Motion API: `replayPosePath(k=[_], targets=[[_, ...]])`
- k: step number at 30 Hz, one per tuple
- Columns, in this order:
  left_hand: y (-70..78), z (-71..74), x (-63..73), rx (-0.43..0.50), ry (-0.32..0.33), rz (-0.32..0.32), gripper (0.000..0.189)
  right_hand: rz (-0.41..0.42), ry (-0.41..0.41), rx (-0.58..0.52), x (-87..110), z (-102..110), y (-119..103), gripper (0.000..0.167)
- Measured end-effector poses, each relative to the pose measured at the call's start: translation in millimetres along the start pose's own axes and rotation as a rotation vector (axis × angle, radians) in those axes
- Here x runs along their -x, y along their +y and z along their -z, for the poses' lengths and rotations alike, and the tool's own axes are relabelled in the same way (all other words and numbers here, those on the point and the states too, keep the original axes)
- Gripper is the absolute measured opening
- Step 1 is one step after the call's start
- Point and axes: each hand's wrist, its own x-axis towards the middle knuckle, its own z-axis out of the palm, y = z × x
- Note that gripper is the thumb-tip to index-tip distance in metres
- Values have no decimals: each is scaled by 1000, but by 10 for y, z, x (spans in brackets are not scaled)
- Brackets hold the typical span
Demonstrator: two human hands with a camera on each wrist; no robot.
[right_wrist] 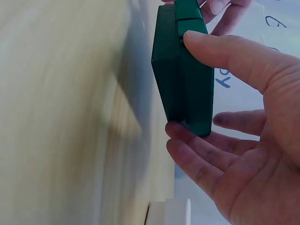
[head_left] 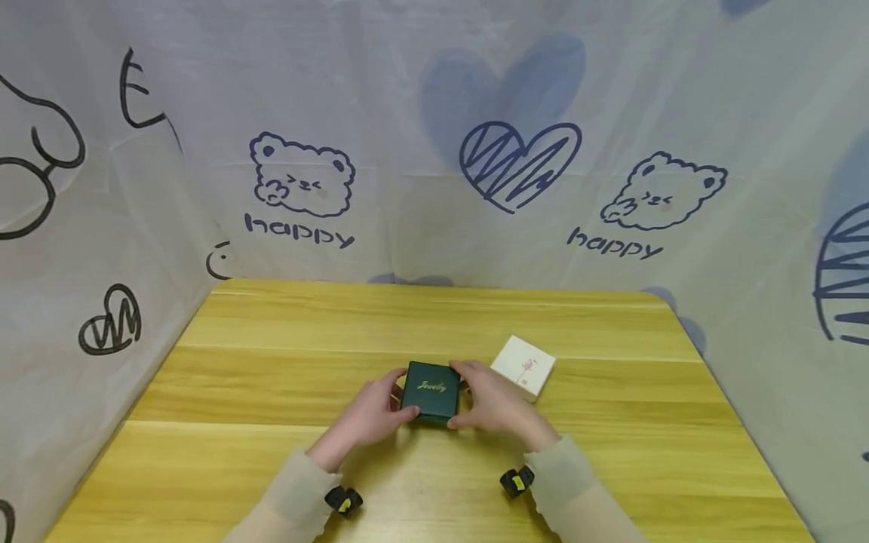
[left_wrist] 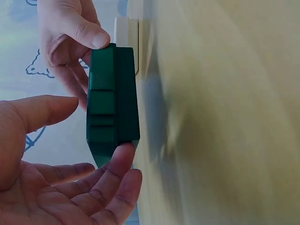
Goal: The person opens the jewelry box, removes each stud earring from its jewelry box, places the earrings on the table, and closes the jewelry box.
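A dark green jewelry box (head_left: 431,391) with gold "Jewelry" lettering on its lid is between both hands, its lid shut. The wrist views show it a little above the table, with a shadow beside it. My left hand (head_left: 373,407) holds the box's left side. In the left wrist view its fingertips (left_wrist: 123,157) curl against the box's end, while the thumb (left_wrist: 56,110) stands slightly off the front. My right hand (head_left: 492,403) grips the right side, with its thumb (right_wrist: 206,44) on the front face and fingers at the end.
A white square box (head_left: 523,367) with a red flower print lies on the wooden table (head_left: 285,324), just behind my right hand. A white cloth (head_left: 407,226) with bear and heart drawings hangs around the table's back and sides.
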Motion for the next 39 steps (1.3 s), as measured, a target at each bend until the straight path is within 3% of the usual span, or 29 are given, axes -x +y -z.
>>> replayPosePath(k=[8,30,39], targets=[[-65,-57,78,13,-16,-7,71,22,-31,-52,12,-76,39,93],[-115,-110,130,31,-36,-18,75,41,-94,-71,11,-80,87,93],[-80,-59,128,-94,-8,9,97,38,-103,-75,-30,-71,55,105]])
